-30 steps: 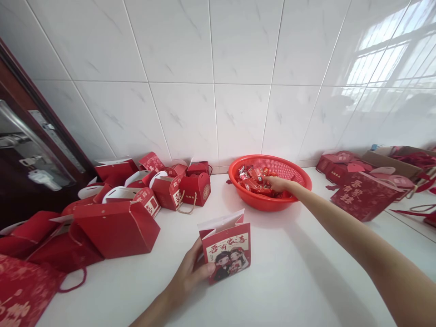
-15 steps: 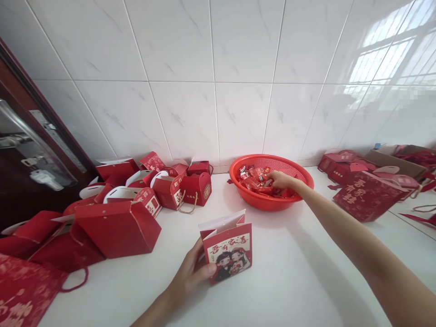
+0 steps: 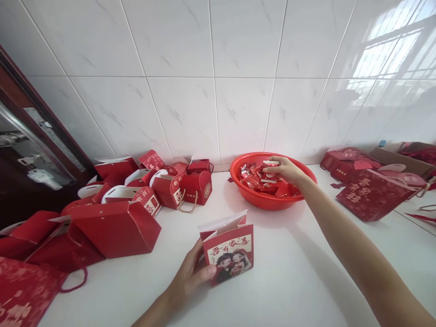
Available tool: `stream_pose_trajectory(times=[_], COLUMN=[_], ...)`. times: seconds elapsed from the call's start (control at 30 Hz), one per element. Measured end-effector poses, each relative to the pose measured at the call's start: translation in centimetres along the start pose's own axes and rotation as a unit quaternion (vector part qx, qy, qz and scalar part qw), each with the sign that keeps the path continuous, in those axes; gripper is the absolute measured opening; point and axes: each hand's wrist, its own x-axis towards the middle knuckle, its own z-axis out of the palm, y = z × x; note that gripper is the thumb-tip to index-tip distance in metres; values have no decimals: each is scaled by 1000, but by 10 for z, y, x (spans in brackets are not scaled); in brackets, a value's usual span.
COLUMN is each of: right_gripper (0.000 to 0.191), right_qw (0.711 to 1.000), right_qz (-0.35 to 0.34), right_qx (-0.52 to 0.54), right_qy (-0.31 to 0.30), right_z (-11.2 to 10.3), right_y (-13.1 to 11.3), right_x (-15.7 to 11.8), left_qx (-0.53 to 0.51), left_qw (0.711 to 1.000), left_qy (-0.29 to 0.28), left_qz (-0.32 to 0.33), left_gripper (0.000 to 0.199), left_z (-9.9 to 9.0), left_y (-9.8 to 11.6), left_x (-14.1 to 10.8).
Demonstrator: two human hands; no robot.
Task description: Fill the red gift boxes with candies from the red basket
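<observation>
A small red box [image 3: 235,254] with a cartoon couple on its front stands open-topped on the white surface. My left hand [image 3: 197,268] grips its left side, thumb on the front. Further back, a round red plastic basket [image 3: 269,203] holds several red-wrapped packets [image 3: 252,178]. Over the basket, my right hand [image 3: 286,169] pinches a small red-and-white packet [image 3: 270,170] between thumb and fingers. The fingertips of my left hand are hidden behind the box.
Several red boxes [image 3: 116,229] crowd the left side, beside a dark door [image 3: 20,181]. At the right are more red boxes, a large patterned red bag [image 3: 374,195] and a cardboard box [image 3: 395,159]. A tiled wall [image 3: 245,113] rises behind.
My right hand has lifted slightly from among the packets, and a red-and-white packet now shows in its fingers. My left hand still holds the box in nearly the same place.
</observation>
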Motion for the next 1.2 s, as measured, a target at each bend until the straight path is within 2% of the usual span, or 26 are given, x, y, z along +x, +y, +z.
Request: stream_pose_trajectory(times=[0.1, 0.2, 0.37, 0.47, 0.57, 0.7, 0.8, 0.9, 1.0, 1.07, 1.2], right_gripper=[42, 45, 31, 37, 47, 51, 48, 45, 42, 40, 38], right_qw=[999, 999, 999, 998, 995, 989, 983, 978, 980, 982, 981], right_qz=[-9, -3, 10, 11, 18, 0, -33, -55, -76, -96, -124], right_qx=[51, 43, 33, 48, 81, 149, 181, 196, 176, 152, 95], right_qy=[0, 20, 33, 47, 56, 18, -27, -45, -45, -67, -116], right_z=[7, 13, 16, 17, 19, 25, 33, 41, 48, 52, 63], right_y=[-3, -3, 2, 5, 6, 6, 4, 1, -2, -4, -7], right_x=[1, 1, 0, 0, -1, -7, -13, -18, -24, -29, -39], left_qx=[-2, -4, -4, -19, -74, -130, -108, -46, 19, 54, 68], left_qw=[1000, 1000, 1000, 998, 996, 988, 986, 987, 988, 983, 984], left_qy=[1, -1, -19, -19, 18, 82, 127, 157, 126, 103, 63], left_qz=[-4, -1, 23, 48, 53, 3, -25, 2, 83, 144, 151], left_gripper=[66, 65, 76, 72, 58, 48, 47, 41, 37, 40, 54], left_z=[-1, -2, -8, -17, -24, -25, -20, -12, -1, 10, 34], left_y=[-1, -2, -5, -7, -5, 5, 13, 22, 35, 42, 46], left_x=[0, 1, 2, 5, 12, 26, 43, 70, 104, 123, 144])
